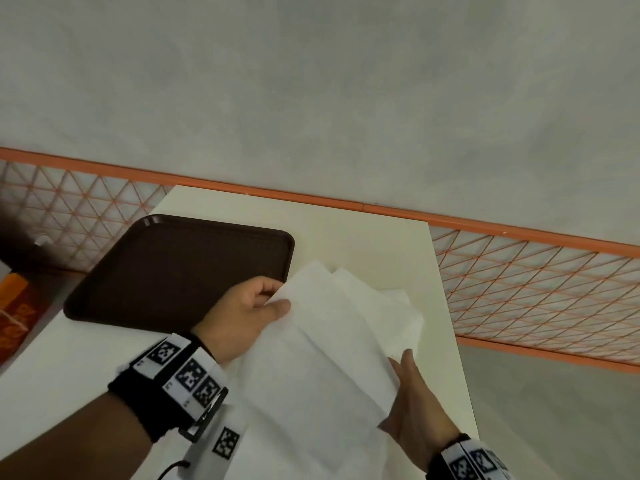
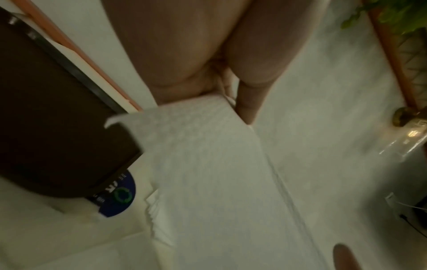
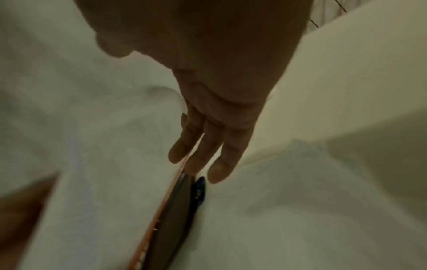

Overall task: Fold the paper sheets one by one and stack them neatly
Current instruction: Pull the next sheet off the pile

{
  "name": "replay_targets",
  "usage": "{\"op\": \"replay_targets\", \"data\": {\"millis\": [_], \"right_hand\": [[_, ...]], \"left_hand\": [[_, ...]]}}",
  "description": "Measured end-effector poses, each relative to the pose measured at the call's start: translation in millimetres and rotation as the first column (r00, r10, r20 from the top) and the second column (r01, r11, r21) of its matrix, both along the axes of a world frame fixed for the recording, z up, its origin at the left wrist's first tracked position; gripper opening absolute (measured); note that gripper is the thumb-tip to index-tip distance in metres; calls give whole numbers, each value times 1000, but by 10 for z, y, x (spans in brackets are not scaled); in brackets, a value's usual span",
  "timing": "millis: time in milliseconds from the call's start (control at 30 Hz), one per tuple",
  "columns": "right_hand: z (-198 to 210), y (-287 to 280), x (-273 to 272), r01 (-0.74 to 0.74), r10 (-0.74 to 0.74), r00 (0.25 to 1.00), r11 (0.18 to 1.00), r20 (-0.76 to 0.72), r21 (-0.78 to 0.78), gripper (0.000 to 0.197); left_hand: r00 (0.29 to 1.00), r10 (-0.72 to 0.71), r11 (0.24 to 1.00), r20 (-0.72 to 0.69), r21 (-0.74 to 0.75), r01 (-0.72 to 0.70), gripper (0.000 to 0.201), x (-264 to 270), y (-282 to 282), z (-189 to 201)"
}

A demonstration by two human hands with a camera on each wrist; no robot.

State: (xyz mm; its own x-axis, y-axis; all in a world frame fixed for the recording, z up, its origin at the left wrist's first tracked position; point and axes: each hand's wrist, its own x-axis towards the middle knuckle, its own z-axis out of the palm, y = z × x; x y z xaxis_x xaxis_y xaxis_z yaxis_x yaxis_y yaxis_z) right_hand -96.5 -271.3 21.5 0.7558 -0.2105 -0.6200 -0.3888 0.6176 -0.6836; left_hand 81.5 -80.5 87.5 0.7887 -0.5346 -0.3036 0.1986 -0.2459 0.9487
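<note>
Pinching a paper sheet (image 1: 325,344) by its far corner, left hand (image 1: 242,313) lifts it over the table (image 1: 381,244).
Right hand (image 1: 415,407), fingers (image 3: 208,146) straight, supports the sheet's near edge; brown tray (image 1: 173,271) just beyond the left fingertips.

white table (image 1: 381,237): brown tray (image 1: 173,271), paper sheets (image 1: 391,313), maybe more underneath

dim, soft indoor light; wrist views blurry, head view w/ edge distortion.
</note>
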Motion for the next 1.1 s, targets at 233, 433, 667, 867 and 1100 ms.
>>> {"op": "replay_targets", "data": {"millis": [233,433,667,867,1100], "right_hand": [[193,141,105,88,-43,985,957,166,-275,62],[335,87,113,113,27,966,852,258,-511,53],[360,-46,155,94,56,972,800,230,-592,26],[321,-135,177,116,26,976,774,214,-622,13],[317,-340,46,-307,224,944,316,-244,-898,13]], "left_hand": [[973,164,972,160,144,-188,37,-151,187,-193],[984,137,989,116,38,-142,23,-232,263,-175],[986,-13,992,167,129,-9,34,-227,325,-162],[930,7,966,368,239,-101,13,-273,267,-167],[769,-136,936,624,336,-107,4,-201,243,-121]]}}
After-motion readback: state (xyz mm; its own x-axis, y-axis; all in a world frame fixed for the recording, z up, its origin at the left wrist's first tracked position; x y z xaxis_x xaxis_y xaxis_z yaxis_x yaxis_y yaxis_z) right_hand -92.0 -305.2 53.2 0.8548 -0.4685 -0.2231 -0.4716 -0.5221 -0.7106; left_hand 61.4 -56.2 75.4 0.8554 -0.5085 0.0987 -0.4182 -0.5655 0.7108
